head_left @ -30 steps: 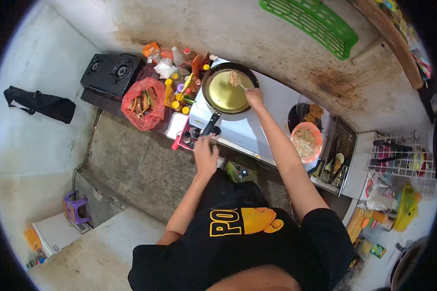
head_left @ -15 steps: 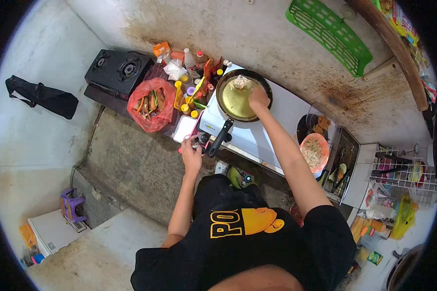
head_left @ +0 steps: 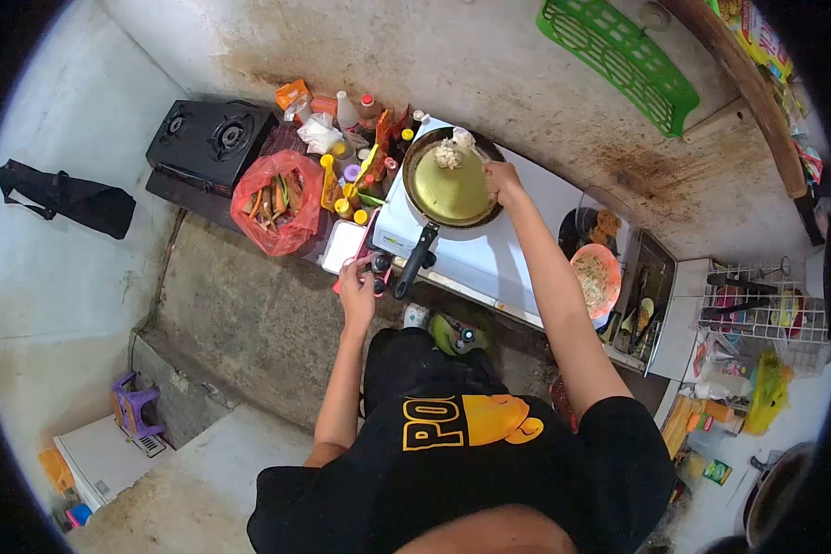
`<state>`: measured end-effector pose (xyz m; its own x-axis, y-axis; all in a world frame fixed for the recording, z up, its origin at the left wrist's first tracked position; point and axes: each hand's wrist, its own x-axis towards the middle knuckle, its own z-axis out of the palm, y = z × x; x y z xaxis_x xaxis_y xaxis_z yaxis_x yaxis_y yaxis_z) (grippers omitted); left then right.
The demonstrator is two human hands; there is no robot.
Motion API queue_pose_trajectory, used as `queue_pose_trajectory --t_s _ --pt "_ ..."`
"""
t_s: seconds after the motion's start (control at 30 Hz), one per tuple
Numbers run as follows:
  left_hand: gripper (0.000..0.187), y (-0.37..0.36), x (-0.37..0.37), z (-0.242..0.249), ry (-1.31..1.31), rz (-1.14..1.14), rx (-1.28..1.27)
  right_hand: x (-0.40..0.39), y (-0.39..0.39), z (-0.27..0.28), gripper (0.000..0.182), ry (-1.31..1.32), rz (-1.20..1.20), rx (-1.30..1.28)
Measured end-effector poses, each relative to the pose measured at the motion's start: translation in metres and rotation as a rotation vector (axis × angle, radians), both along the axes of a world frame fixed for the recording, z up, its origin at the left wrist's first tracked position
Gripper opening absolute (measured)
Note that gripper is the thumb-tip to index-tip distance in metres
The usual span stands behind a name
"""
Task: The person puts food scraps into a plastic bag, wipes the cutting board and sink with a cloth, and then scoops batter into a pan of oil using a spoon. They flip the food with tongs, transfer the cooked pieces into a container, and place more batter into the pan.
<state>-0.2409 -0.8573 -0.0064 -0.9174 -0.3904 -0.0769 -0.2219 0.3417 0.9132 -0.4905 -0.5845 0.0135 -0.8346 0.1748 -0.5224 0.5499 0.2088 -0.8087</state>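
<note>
Over the frying pan (head_left: 452,198) of yellowish oil, my right hand (head_left: 502,183) is closed at the right rim. It grips what looks like a spoon (head_left: 463,138), its pale end near the far rim; its handle is mostly hidden. A clump of whitish batter (head_left: 448,157) lies in the oil beside that end. My left hand (head_left: 355,279) has its fingers bent round a dark stove knob (head_left: 379,262) at the front left corner of the white stove (head_left: 526,254). A white-topped pink container (head_left: 343,245) sits just behind those fingers. The pan's black handle (head_left: 417,263) points toward me.
An orange bowl of batter (head_left: 596,280) stands on the right, by a dark plate with fried pieces (head_left: 606,224). Sauce bottles (head_left: 345,111) and a red bag of vegetables (head_left: 277,203) crowd the left. Beyond them is a black two-burner stove (head_left: 210,138).
My right hand has drawn back from over the oil to the pan's right rim, and the spoon's pale end now shows by the batter. My left hand stays near the knob.
</note>
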Motion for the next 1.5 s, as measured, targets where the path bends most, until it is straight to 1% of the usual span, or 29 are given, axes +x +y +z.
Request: queue_pose_trajectory --t_s 0.07,0.1,0.17,0.2,0.27,0.37,0.43,0.5,0.57,0.73,0.8,0.87,0.93,0.97,1.0,1.03,1.07,1.13,1.17,1.2,1.23,1.27,1.3,1.33,1.37,1.4,1.43,1.47,1.5 --pt "0.032 0.001 -0.002 0.0 0.001 -0.001 -0.001 0.006 0.002 0.011 0.027 -0.187 -0.076 -0.53" --pt "0.032 0.002 -0.002 0.0 0.0 0.0 -0.004 0.005 0.004 0.012 0.027 -0.186 -0.077 -0.53" --pt "0.032 0.004 -0.002 0.001 0.015 -0.005 -0.025 0.002 0.006 0.015 0.028 -0.341 -0.106 -0.804" --pt "0.032 0.004 -0.002 0.0 0.03 -0.011 -0.046 0.0 0.007 0.015 0.028 -0.341 -0.105 -0.807" --pt "0.032 0.003 -0.001 -0.002 0.023 -0.013 -0.043 -0.004 0.01 0.015 0.028 -0.375 -0.091 -0.949" --pt "0.032 -0.001 0.001 -0.013 0.013 -0.008 0.006 0.001 0.01 0.028 0.029 -0.357 -0.052 -0.998" --pt "0.032 -0.002 0.002 -0.01 0.013 -0.004 0.051 0.011 0.013 0.034 0.028 -0.331 -0.047 -0.969" --pt "0.026 -0.003 0.003 -0.006 0.051 -0.009 0.081 0.026 0.019 0.036 0.028 -0.303 -0.042 -0.939" --pt "0.026 -0.005 0.002 -0.004 0.047 -0.015 0.079 0.046 0.032 0.032 0.025 -0.31 -0.023 -1.042" --pt "0.025 0.009 -0.009 0.016 0.083 -0.023 0.032 0.13 0.069 0.061 0.024 -0.225 -0.12 -0.989" --pt "0.025 0.019 -0.016 0.017 0.111 -0.06 0.015 0.165 0.096 0.062 0.024 -0.128 -0.065 -1.073" --pt "0.025 0.034 -0.023 0.02 0.137 -0.109 0.0 0.202 0.127 0.061 0.023 -0.051 -0.09 -1.132" --pt "0.024 0.058 -0.028 0.034 0.205 -0.197 0.083 0.237 0.149 0.066 0.022 0.031 -0.123 -1.184" --pt "0.022 0.073 -0.027 0.045 0.194 -0.248 0.074 0.255 0.159 0.072 0.021 0.024 -0.248 -0.958" --pt "0.02 0.086 -0.032 0.028 0.26 -0.322 0.111 0.272 0.17 0.076 0.019 0.01 -0.373 -0.731" --pt "0.021 0.1 -0.032 0.036 0.193 -0.407 0.155 0.285 0.183 0.073 0.017 0.005 -0.427 -0.568" --pt "0.021 0.117 -0.029 0.043 0.124 -0.495 0.197 0.301 0.195 0.071 0.02 0.023 -0.443 -0.38" --pt "0.022 0.15 -0.026 0.029 0.128 -0.607 0.22 0.323 0.216 0.045 0.023 0.13 -0.474 0.204" --pt "0.022 0.167 -0.026 0.017 0.036 -0.717 0.29 0.332 0.228 0.034 0.021 0.167 -0.464 0.483" --pt "0.023 0.182 -0.025 0.009 -0.059 -0.82 0.355 0.34 0.241 0.018 0.02 0.243 -0.398 0.798" --pt "0.025 0.198 -0.023 0.007 -0.188 -0.904 0.417 0.345 0.237 0.033 0.021 0.185 -0.397 0.849" --pt "0.025 0.215 -0.021 0.005 -0.188 -0.925 0.412 0.345 0.228 0.047 0.023 0.129 -0.392 0.897" --pt "0.026 0.232 -0.018 0.004 -0.327 -0.949 0.545 0.344 0.228 0.048 0.028 0.08 -0.34 1.025" --pt "0.027 0.248 -0.015 0.0 -0.472 -0.965 0.674 0.345 0.232 0.042 0.028 0.076 -0.355 1.022" --pt "0.027 0.264 -0.015 -0.005 -0.472 -0.978 0.666 0.344 0.237 0.033 0.029 0.122 -0.285 1.086" --pt "0.034 0.28 -0.015 -0.013 -0.566 -0.957 0.772 0.342 0.242 0.027 0.03 0.168 -0.21 1.15" --pt "0.042 0.295 -0.014 -0.018 -0.662 -0.929 0.879 0.34 0.244 0.026 0.04 0.121 -0.126 1.251" --pt "0.042 0.309 -0.012 -0.023 -0.665 -0.935 0.873 0.34 0.249 0.026 0.04 0.119 -0.133 1.249" --pt "0.05 0.322 -0.012 -0.025 -0.731 -0.893 0.971 0.34 0.253 0.023 0.043 0.119 -0.039 1.279"
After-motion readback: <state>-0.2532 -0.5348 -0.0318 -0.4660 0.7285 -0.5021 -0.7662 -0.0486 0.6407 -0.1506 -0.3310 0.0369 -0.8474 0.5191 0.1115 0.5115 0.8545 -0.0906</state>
